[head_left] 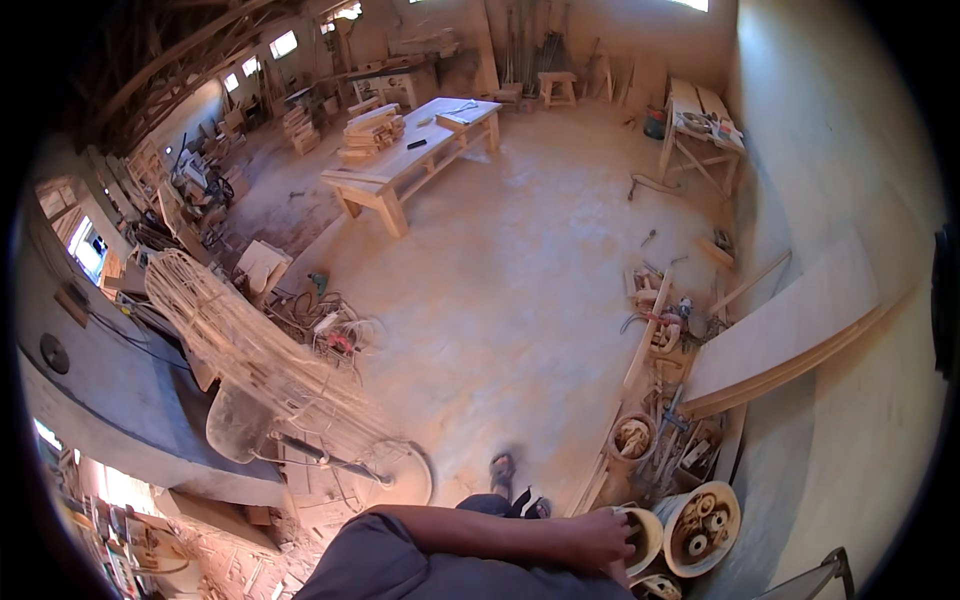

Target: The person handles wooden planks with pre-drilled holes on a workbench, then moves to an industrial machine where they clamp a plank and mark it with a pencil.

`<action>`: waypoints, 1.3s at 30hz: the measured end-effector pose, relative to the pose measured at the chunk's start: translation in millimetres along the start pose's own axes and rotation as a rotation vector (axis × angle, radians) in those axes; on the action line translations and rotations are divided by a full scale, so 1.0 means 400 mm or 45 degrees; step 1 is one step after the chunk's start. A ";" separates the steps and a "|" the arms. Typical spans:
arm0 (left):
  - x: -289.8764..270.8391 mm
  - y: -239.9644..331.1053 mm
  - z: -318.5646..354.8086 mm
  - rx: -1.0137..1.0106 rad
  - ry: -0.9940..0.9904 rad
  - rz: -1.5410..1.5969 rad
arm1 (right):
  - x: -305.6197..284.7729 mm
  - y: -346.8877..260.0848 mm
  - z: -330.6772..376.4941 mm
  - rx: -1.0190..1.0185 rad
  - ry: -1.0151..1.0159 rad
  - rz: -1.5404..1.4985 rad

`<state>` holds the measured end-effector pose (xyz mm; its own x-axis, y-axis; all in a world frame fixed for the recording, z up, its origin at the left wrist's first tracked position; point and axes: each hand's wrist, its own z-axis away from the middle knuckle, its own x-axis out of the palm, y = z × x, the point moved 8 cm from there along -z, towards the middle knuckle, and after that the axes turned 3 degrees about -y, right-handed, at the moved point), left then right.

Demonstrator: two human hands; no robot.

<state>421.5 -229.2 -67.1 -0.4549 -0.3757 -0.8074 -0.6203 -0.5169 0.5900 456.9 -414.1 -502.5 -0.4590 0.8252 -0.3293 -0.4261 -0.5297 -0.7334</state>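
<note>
Across the front of my body my left forearm reaches to the right, out of a dark sleeve. My left hand [598,540] ends beside a pale bucket [648,540], its fingers curled and bent down. What they hold, if anything, is hidden. Whether the hand touches the bucket's rim or is only in front of it, I cannot tell. Just right of it stands a larger white bucket [735,520] holding several round parts. My right hand does not show.
A dusty standing fan [270,350] is on the left, its round base [410,475] near my feet. Power tools and cables lie beyond it. Boards [790,330] lean along the right wall, above tools and a small bucket [633,437]. A wooden table [450,125] stands farther off.
</note>
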 end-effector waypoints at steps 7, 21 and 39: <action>-0.165 -0.218 -0.153 0.152 0.067 0.034 | -0.002 -0.372 -0.299 -0.086 -0.180 0.240; -0.804 -1.025 -0.189 -0.049 0.132 -0.055 | -0.099 -0.977 -0.975 -0.006 -0.011 0.331; -0.591 -2.408 0.707 -2.399 0.970 0.657 | -0.256 -1.514 -2.061 -0.840 -0.042 1.322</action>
<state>946.1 575.1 -443.9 0.2619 -0.6205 -0.7392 0.9191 -0.0732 0.3871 1404.6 -15.9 -515.1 -0.3683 0.0611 -0.9277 0.6243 -0.7231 -0.2955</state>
